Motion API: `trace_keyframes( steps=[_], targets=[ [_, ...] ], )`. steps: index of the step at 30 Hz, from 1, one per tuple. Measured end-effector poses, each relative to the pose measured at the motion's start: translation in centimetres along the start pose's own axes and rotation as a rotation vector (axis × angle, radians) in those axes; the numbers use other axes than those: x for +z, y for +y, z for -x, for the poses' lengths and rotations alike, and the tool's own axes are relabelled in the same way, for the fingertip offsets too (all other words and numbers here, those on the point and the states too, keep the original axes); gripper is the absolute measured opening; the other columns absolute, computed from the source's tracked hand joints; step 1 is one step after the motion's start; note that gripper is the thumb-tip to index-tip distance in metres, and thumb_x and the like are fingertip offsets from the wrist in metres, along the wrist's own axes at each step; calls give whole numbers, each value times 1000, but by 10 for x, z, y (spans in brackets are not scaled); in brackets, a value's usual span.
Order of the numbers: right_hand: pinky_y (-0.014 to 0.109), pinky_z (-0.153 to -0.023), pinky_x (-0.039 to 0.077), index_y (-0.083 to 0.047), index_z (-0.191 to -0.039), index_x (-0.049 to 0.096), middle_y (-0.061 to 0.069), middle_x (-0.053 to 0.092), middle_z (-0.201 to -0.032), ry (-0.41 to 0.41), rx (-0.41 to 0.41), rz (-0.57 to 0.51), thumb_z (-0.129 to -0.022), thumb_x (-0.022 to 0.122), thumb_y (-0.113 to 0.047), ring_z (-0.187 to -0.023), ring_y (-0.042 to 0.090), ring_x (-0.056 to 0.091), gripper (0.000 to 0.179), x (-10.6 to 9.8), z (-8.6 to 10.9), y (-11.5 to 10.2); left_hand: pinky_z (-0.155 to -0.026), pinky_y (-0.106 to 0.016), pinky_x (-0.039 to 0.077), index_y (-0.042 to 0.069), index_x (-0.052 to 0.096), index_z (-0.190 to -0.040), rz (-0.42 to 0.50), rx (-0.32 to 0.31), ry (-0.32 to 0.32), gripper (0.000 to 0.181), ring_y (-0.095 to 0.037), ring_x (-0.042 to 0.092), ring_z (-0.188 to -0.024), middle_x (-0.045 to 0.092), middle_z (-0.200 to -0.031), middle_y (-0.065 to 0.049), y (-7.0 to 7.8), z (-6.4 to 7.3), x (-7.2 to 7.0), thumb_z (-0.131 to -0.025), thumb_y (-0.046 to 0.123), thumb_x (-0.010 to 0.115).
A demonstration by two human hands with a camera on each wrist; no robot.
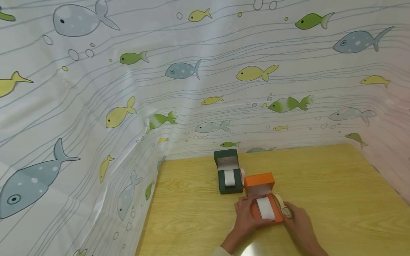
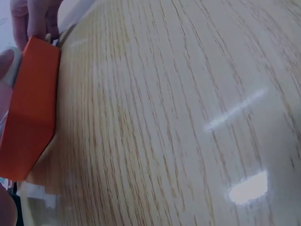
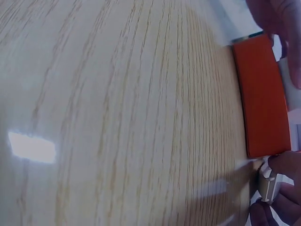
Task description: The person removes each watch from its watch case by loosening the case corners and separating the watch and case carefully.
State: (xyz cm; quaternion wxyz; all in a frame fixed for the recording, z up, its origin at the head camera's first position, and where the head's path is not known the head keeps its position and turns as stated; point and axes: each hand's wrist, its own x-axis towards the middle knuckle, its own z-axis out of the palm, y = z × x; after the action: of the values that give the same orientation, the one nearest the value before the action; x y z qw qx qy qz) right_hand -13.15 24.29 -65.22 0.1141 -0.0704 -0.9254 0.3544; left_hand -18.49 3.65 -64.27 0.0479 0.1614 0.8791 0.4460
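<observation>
An orange watch box [image 1: 260, 179] stands with its lid up, a white cushion [image 1: 265, 209] inside. My left hand [image 1: 246, 217] holds this box at its left side, the thumb along the front edge. On the box's right side, my right hand [image 1: 298, 221] pinches a wristwatch [image 1: 286, 212] with a cream strap and a pale gold case. The strap runs back along the box wall. In the right wrist view, the fingers [image 3: 286, 165] close round the watch [image 3: 269, 187] right by the corner of the orange box [image 3: 263, 99].
Behind and to the left stands a dark green watch box [image 1: 230, 188], lid raised, with a white cushion in it. A pale pink watch [image 1: 242, 176] lies against its right side. The wooden table [image 1: 185, 209] meets a fish-patterned sheet [image 1: 205, 106] at the back and sides.
</observation>
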Motion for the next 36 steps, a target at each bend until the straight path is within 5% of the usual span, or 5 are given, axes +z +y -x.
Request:
trace_keyframes(
  steps=[4, 12, 21, 26, 36],
  targets=[
    [44, -77, 53, 5, -123, 68, 21, 76, -105, -27, 14, -6, -85, 77, -10, -94, 32, 70, 42, 0, 0, -1, -89, -30, 28, 39, 61, -132, -67, 61, 26, 78, -4, 40, -114, 62, -124, 9, -3, 0, 3, -63, 55, 94],
    [52, -83, 54, 4, -114, 71, 26, 66, -111, 69, 6, 7, -81, 81, -8, -98, 39, 67, 37, 6, 7, -1, -92, -34, 33, 31, 61, -130, -338, 291, 169, 75, -12, 44, -119, 59, -130, 8, -9, 2, 10, -67, 62, 88],
    [54, -88, 52, 2, -124, 66, 25, 60, -119, -32, 103, 32, -88, 76, -18, -106, 38, 64, 43, 3, 11, -1, -92, -36, 33, 32, 61, -133, -313, 296, 148, 72, -15, 42, -123, 58, -130, 8, -8, 5, 10, -72, 61, 85],
    [35, -75, 49, 0, -131, 63, 24, 59, -126, -109, 153, 21, -90, 75, -23, -94, 25, 62, 48, 0, 10, -1, -90, -34, 32, 29, 63, -132, -291, 359, 186, 71, -16, 43, -123, 58, -130, 6, -11, 6, 9, -71, 58, 87],
    [22, -64, 39, 0, -131, 62, 20, 59, -120, -82, 125, 17, -84, 74, -10, -80, 12, 51, 50, 2, 14, -1, -94, -40, 36, 24, 61, -124, -270, 436, 250, 66, -21, 42, -129, 49, -143, -9, -25, 12, 10, -73, 55, 88]
  ],
)
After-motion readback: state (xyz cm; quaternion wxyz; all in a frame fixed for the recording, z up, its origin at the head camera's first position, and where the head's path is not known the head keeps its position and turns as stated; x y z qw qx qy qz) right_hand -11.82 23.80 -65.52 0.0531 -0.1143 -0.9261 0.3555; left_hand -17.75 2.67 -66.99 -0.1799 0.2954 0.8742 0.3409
